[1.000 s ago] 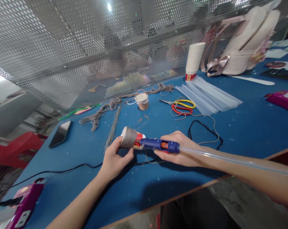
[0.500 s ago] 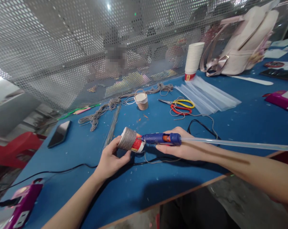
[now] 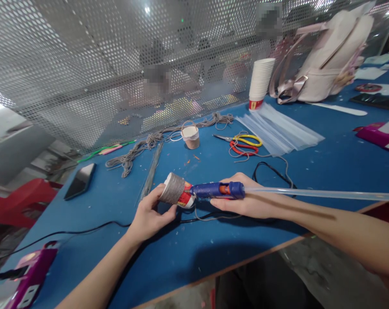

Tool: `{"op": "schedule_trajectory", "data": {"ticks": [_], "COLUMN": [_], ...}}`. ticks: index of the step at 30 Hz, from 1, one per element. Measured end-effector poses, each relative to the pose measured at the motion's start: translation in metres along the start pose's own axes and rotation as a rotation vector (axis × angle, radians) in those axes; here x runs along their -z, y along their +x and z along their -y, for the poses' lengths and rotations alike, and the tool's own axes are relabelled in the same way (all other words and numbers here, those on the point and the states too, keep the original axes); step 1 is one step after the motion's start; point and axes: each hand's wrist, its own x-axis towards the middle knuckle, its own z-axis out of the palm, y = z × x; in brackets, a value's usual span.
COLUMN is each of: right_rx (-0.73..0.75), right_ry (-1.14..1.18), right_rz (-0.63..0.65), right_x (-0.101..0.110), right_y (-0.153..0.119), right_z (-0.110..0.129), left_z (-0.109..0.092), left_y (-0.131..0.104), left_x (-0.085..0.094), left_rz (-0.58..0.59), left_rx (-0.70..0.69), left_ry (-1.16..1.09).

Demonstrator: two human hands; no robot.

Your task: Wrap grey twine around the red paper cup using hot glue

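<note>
My left hand [image 3: 152,214] grips a paper cup [image 3: 186,198] tilted on its side, its rim half wound with grey cord [image 3: 173,189]. The lower part of the cup still shows red and white. In my right hand [image 3: 239,206] is a blue glue gun [image 3: 210,189], its nozzle at the red part beside the cord's edge. A long clear glue stick [image 3: 310,193] sticks out of the gun's back end. A loose strand of the cord hangs below the cup and runs under my right hand. My right fingers are partly hidden by the gun.
Scissors [image 3: 246,141] with yellow and red handles lie beyond my hands. Behind stand a small covered cup [image 3: 191,137], bundled grey cord [image 3: 126,159], stacked paper cups [image 3: 261,79] and a backpack [image 3: 329,64]. Clear strips [image 3: 281,128] lie right, a phone [image 3: 80,181] left. A black cable [image 3: 85,231] crosses the table.
The glue gun's nozzle has shifted slightly left and down along the cord's edge, and the cup has turned a little. Both hands keep their hold.
</note>
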Motion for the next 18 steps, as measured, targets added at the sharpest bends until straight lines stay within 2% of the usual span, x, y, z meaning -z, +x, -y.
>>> {"op": "schedule_trajectory", "data": {"ticks": [10, 15, 18], "right_rx": [-0.016, -0.036, 0.041], "right_ry": [-0.019, -0.01, -0.033], "right_rz": [0.027, 0.011, -0.045], "right_x": [0.003, 0.005, 0.01], "right_y": [0.001, 0.002, 0.004], "right_z": [0.001, -0.001, -0.006], "left_z": [-0.002, -0.002, -0.001], "left_y": [0.002, 0.001, 0.001], "left_x": [0.003, 0.003, 0.003], "left_rz": [0.019, 0.027, 0.01], "left_rx": [-0.079, -0.036, 0.036], "left_ry": [0.034, 0.024, 0.03]}}
